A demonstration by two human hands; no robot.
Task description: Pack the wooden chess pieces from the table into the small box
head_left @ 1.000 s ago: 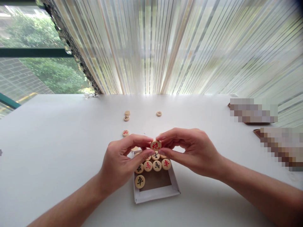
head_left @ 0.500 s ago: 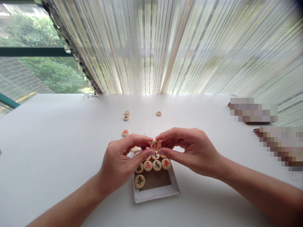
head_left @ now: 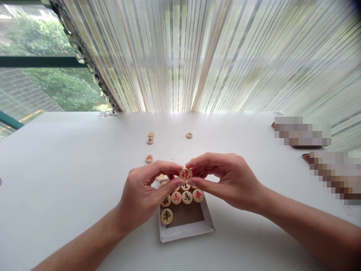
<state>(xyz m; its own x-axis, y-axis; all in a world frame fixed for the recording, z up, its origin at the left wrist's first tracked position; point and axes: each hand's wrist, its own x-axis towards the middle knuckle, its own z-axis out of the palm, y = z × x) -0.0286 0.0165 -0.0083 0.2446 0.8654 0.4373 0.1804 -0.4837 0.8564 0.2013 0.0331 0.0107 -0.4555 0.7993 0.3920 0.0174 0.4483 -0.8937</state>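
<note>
A round wooden Chinese chess piece (head_left: 185,174) with a red character is pinched between both hands, its face turned toward me. My left hand (head_left: 148,194) grips its left edge with thumb and fingers, and my right hand (head_left: 225,180) grips its right edge. Both hands are closed on it above the far part of a shallow white box (head_left: 189,232). Inside the box lie several pieces in rows, among them a red-marked piece (head_left: 198,195) and, alone in the nearest row, a black-marked piece (head_left: 166,216). My hands partly cover the far rows.
Beyond the box on the white table (head_left: 70,169) lie a red-marked piece (head_left: 149,158), a black-marked piece (head_left: 150,140) by a blank-faced one (head_left: 151,134), and another piece (head_left: 189,135). Two blurred-out brown-edged objects (head_left: 307,146) sit at the right. A string curtain (head_left: 180,56) hangs behind.
Almost nothing differs. Both hands keep the red-marked piece in nearly the same spot, and the pieces in the box stay put.
</note>
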